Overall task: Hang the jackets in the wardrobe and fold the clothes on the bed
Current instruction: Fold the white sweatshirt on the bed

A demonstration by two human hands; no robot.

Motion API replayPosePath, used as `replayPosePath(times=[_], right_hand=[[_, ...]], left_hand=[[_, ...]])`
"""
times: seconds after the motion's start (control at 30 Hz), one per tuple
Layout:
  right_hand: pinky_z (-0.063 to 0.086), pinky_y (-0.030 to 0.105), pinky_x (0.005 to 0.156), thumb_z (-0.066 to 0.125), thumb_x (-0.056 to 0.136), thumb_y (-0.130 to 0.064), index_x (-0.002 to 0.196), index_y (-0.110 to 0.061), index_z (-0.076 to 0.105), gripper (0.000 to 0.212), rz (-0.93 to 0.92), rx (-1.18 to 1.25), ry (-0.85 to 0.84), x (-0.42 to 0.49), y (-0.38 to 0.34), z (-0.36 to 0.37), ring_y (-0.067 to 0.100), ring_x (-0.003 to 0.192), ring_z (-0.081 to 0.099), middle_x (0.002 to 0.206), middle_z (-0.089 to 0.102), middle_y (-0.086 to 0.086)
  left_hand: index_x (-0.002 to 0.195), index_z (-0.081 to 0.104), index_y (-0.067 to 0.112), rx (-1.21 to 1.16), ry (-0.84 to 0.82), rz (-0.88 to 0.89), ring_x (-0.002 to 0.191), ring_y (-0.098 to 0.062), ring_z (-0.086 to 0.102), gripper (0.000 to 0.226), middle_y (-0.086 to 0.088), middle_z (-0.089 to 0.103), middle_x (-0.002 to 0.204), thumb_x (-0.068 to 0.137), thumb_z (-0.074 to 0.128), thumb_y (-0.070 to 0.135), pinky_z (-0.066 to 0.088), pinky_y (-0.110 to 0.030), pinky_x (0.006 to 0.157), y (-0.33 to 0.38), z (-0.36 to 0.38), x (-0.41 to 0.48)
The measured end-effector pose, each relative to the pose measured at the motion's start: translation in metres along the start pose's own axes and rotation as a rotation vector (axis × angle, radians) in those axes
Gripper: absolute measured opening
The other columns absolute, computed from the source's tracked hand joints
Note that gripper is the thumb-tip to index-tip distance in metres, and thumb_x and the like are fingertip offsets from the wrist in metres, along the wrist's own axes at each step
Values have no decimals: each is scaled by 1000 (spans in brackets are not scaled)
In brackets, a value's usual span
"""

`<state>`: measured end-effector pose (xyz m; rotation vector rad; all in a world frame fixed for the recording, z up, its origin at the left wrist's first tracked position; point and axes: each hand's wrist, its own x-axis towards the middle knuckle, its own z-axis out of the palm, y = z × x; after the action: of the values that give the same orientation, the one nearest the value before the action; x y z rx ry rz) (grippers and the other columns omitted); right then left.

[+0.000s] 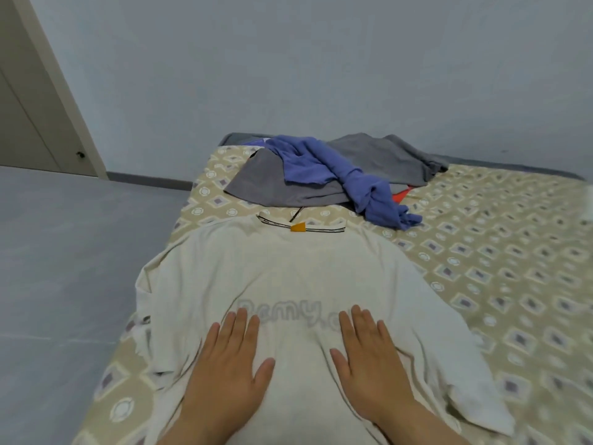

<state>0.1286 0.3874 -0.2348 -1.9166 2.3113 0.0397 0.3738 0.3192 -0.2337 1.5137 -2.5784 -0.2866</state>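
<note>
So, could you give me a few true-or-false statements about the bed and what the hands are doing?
1. The left hand and right hand lie flat on the cream T-shirt. True.
2. The cream T-shirt is already folded into a small square. False: it lies spread out, unfolded.
3. A blue garment lies on top of grey clothes farther up the bed. True.
4. The left hand grips a hanger. False: its fingers are straight and hold nothing.
5. The sheet is plain white. False: it is beige with a diamond pattern.
</note>
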Motion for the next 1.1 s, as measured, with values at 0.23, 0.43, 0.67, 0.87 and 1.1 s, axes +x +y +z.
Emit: replayPosePath(times=[0.23, 0.43, 0.67, 0.87, 1.1], right_hand=[[-29, 29, 111, 12, 97, -62, 156, -20, -15, 77, -26, 28, -173, -94, -4, -4, 17, 149, -24, 161, -25, 2], [-9, 33, 121, 7, 95, -67, 159, -22, -1, 78, -37, 125, -287, -163, 2, -19, 18, 152, -11, 166, -12, 3], [48, 20, 90, 61, 80, -50, 101, -30, 76, 33, 254, 978, -401, -243, 18, -73, 1, 100, 65, 114, 72, -9], [43, 20, 100, 64, 86, -51, 126, -37, 62, 43, 123, 1083, -342, -308, 0, -115, -2, 117, 58, 124, 65, -21], [45, 10, 90, 65, 66, -33, 108, -65, 58, 53, 120, 997, -317, -354, 5, -139, -19, 105, 54, 114, 60, -39]], left_hand=[[144, -30, 22, 45, -225, -66, 134, -15, -41, 90, 3, -38, 150, 75, -7, 75, -35, -27, 104, 7, 0, -93], [155, 1, 11, 46, -312, -55, 152, -27, 4, 127, -11, -8, 160, 58, -28, 87, -30, -23, 106, 5, -24, -168], [157, 9, 30, -140, -487, -186, 152, -21, -7, 96, -1, -12, 165, 82, 49, 74, 9, -38, 122, 4, -55, -234], [130, 35, 59, -449, -683, -119, 149, -6, 5, 86, 19, 6, 162, 53, 72, 73, 17, -26, 116, 31, -93, -264], [156, 16, 33, -165, -791, -5, 151, -12, 3, 105, 4, 8, 163, 67, 69, 51, 17, -27, 117, 51, -101, -284]])
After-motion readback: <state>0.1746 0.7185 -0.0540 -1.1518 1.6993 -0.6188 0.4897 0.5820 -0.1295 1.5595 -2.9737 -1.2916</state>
